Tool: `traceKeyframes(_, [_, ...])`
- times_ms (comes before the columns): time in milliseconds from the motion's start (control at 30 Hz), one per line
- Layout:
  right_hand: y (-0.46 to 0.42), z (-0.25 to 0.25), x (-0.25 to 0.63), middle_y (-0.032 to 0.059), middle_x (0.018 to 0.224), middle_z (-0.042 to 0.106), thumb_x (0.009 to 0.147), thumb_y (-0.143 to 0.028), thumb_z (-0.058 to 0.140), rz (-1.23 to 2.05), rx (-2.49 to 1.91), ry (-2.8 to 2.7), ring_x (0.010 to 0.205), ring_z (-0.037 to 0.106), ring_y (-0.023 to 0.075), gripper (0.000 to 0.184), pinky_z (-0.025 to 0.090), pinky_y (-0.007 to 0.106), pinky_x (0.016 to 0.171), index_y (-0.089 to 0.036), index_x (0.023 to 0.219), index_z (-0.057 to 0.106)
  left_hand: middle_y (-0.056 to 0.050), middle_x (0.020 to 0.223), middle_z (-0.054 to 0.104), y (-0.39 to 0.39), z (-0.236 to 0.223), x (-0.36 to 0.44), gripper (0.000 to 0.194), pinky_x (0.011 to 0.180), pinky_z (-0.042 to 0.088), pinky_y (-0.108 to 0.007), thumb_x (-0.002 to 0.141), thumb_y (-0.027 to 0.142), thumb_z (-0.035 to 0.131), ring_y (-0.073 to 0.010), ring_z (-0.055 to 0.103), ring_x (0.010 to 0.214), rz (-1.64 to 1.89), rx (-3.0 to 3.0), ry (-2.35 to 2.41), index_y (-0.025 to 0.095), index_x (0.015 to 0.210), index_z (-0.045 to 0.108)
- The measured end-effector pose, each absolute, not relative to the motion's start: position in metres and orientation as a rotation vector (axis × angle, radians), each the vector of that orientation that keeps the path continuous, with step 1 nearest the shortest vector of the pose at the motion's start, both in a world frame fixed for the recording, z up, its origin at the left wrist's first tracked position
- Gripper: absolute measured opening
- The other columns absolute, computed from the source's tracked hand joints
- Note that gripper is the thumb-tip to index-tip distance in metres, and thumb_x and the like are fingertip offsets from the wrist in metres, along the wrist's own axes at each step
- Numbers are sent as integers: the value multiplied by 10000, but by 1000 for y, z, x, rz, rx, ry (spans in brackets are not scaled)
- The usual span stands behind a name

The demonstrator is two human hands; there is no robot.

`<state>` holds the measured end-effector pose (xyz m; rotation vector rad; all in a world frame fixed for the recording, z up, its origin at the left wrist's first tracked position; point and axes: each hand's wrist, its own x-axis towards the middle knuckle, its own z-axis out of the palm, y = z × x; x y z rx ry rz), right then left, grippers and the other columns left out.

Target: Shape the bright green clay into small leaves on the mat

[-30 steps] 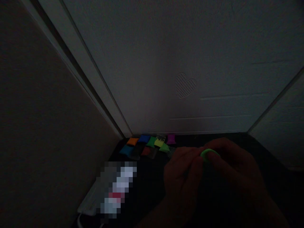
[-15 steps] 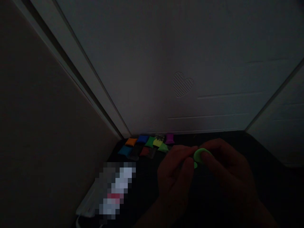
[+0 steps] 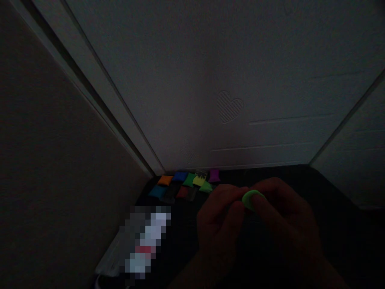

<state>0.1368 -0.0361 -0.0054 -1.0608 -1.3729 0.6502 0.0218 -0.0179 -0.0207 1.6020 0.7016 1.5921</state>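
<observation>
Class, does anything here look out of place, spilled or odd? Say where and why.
A blocky pixelated patch at lower left looks odd: it hides detail. Otherwise, in this dimness, no spill shows around the packets or held green piece.

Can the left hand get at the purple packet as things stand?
Probably yes: the purple packet lies just beyond the left hand, with nothing seen covering it, though that hand seems busy at the green lump.
</observation>
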Motion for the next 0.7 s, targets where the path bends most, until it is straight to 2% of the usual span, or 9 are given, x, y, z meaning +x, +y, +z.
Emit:
traceKeyframes(300, [-35, -7, 134, -58, 665, 561, 782, -200, 532, 677, -1006, -1346, 586, 529, 59, 62, 431, 138, 504, -255, 810, 530, -25, 829, 592, -19, -20, 26, 190, 640, 469, -210, 804, 220, 480, -120, 549, 779, 1616, 1480, 639, 230, 922, 629])
traceKeyframes(433, [-35, -7, 137, -43, 683, 567, 772, -220, 543, 628, -1056, -1381, 596, 535, 77, 49, 429, 163, 496, -247, 812, 537, -18, 841, 593, -19, -21, 25, 201, 625, 466, -201, 811, 222, 467, -114, 552, 776, 1621, 1466, 597, 244, 929, 627])
traceKeyframes(700, [-39, 0, 149, -11, 705, 596, 756, -272, 546, 501, -1200, -1528, 626, 560, 122, 68, 442, 231, 542, -235, 808, 569, 2, 812, 621, -18, -12, 19, 167, 687, 461, -227, 752, 154, 544, -115, 560, 789, 1625, 1741, 862, 233, 871, 631])
